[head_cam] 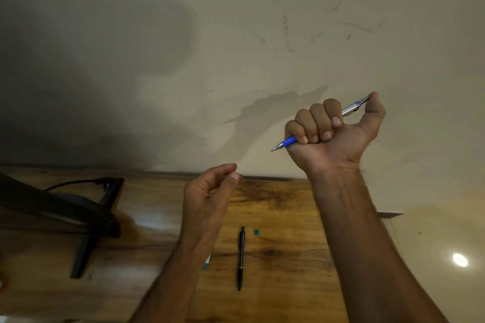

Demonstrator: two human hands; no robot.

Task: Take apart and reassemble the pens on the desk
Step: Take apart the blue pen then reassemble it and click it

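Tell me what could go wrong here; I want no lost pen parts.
The right hand fists the blue and silver pen high above the wooden desk; any part that slips could fall and roll away. The small green piece beside the black pen lies loose, so a forearm could sweep it off.

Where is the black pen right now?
In the head view, the black pen lies on the wooden desk, low and central between the forearms, beside a small green piece.
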